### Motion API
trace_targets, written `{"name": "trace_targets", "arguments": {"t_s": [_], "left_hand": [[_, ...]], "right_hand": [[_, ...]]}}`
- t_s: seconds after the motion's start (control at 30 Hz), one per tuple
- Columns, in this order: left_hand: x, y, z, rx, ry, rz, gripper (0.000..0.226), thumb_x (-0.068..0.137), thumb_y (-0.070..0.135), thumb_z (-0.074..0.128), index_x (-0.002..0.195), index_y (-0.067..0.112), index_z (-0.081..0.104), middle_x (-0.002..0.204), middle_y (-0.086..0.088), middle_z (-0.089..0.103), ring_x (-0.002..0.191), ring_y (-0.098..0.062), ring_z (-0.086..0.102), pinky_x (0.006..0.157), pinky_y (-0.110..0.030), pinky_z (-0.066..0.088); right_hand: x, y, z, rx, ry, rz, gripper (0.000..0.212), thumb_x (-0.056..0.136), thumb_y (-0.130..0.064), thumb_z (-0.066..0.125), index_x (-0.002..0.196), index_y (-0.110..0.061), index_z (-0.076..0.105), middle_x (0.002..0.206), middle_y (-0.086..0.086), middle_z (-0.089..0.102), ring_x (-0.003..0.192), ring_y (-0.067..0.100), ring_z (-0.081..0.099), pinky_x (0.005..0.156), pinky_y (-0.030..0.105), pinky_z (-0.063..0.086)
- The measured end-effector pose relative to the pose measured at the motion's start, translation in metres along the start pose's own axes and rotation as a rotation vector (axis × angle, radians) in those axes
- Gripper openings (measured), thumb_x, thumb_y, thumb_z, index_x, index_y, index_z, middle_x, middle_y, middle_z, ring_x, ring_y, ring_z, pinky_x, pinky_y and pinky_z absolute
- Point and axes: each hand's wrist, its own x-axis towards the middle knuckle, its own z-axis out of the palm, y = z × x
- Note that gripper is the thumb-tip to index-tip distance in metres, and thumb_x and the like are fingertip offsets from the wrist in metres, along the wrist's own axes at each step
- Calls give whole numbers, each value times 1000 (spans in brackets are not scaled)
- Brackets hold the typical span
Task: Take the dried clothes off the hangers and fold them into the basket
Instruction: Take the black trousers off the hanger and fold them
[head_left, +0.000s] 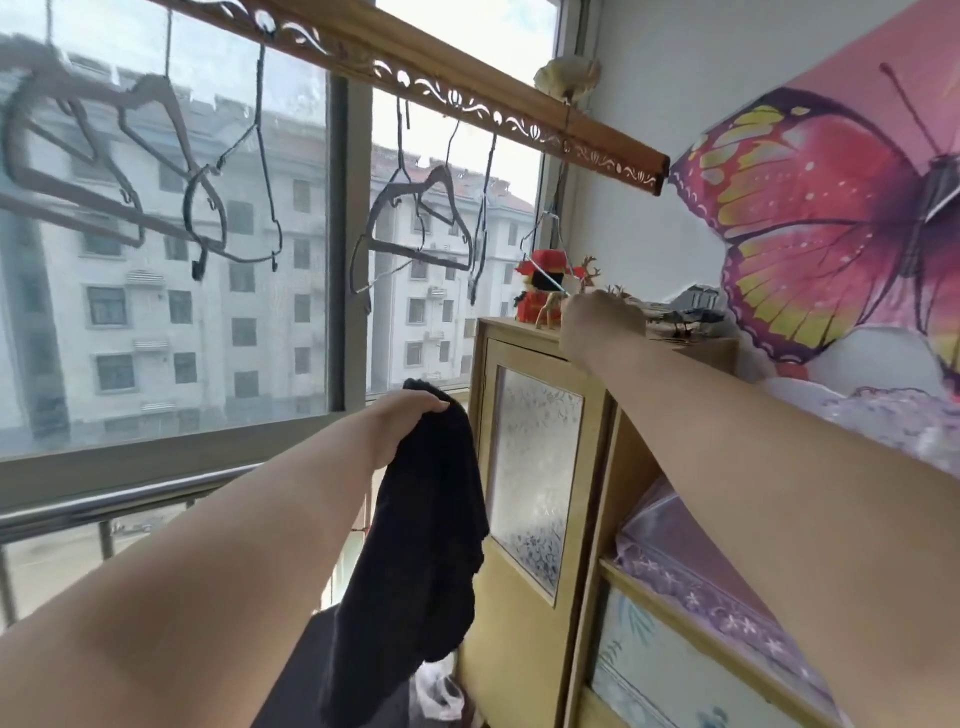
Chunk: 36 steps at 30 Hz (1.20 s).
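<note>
Two arms (208, 571) extend: fingers of left hand (410, 421) clamp one black garment (431, 519); of right hand (602, 317), cannot tell.

Your arms show bare along their whole visible length, from the frame's lower corners inward; your left hand (410, 418) and right hand (602, 319) are ungloved.

Black garment (431, 519), pink butterfly mural (821, 208), yellow cabinet (519, 649).

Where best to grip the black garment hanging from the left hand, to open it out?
Take the black garment by its top edge just right of the left hand, approaching from the right: it hangs bunched from that one grip, lower part slack.
</note>
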Motion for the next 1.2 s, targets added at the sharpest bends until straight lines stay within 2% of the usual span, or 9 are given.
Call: {"name": "trace_targets", "arguments": {"t_s": [0.27, 0.4, 0.53, 0.67, 0.77, 0.87, 0.93, 1.1, 1.2], "left_hand": [[-41, -23, -71, -118, -125, 55, 25, 88, 13, 57, 110, 1, 60, 101, -14, 68, 91, -27, 64, 74, -34, 51], [-66, -43, -104, -177, -239, 48, 24, 89, 5, 50, 111, -2, 58, 94, -15, 67, 87, -28, 64, 73, -36, 52], [-92, -56, -124, -238, -304, 29, 42, 80, 1, 51, 121, -5, 54, 107, -20, 65, 98, -34, 64, 81, -41, 53], [-110, -65, -138, -331, -302, 32, 59, 62, 2, 56, 121, -5, 56, 115, -20, 64, 102, -35, 64, 88, -45, 53], [-123, -71, -148, -366, -310, 54, 41, 66, -1, 50, 105, -3, 62, 105, -19, 65, 93, -34, 64, 89, -44, 52], [-133, -74, -157, -334, -330, 46, 41, 58, 1, 53, 98, 0, 64, 97, -18, 65, 90, -33, 63, 92, -44, 50], [-137, -78, -162, -289, -337, 23, 38, 53, 2, 54, 90, 1, 65, 89, -17, 65, 82, -32, 64, 90, -44, 49], [-133, -91, -176, -205, -194, -48, 44, 61, 2, 55, 105, -1, 63, 99, -19, 66, 85, -32, 65, 76, -40, 56], [-131, -96, -183, -94, -83, -58, 25, 76, -2, 52, 100, 2, 60, 93, -15, 64, 79, -28, 62, 64, -35, 53]], "right_hand": [[-85, -71, 26, 173, -272, 36, 24, 91, -15, 49, 111, -12, 62, 103, 8, 64, 82, 27, 65, 74, 33, 52], [-146, -117, 29, 546, -428, 65, 31, 95, -34, 50, 92, -9, 68, 81, 6, 69, 72, 22, 70, 75, 32, 56], [-199, -161, 32, 937, -491, 247, 34, 95, -36, 46, 86, -7, 61, 82, 10, 58, 71, 20, 52, 68, 31, 44], [-247, -190, 40, 1073, -744, 544, 51, 96, -54, 36, 105, -10, 62, 96, 14, 69, 86, 23, 62, 92, 35, 50], [-280, -205, 52, 1507, -975, 608, 79, 85, -79, 24, 99, -14, 66, 82, 6, 73, 94, 24, 64, 106, 40, 37], [-292, -223, 54, 2187, -854, 599, 80, 83, -79, 30, 122, -18, 65, 116, 7, 69, 115, 27, 57, 108, 42, 37], [-286, -235, 42, 2363, -663, 617, 82, 81, -77, 42, 132, -15, 58, 131, 12, 61, 126, 31, 53, 110, 46, 37], [-277, -225, 14, 2269, -407, 712, 18, 88, -22, 66, 84, -8, 75, 87, 10, 75, 82, 26, 69, 72, 34, 53], [-265, -203, 9, 2045, -403, 865, 5, 86, -8, 67, 87, -5, 70, 89, 12, 72, 82, 27, 67, 69, 36, 53]]}}
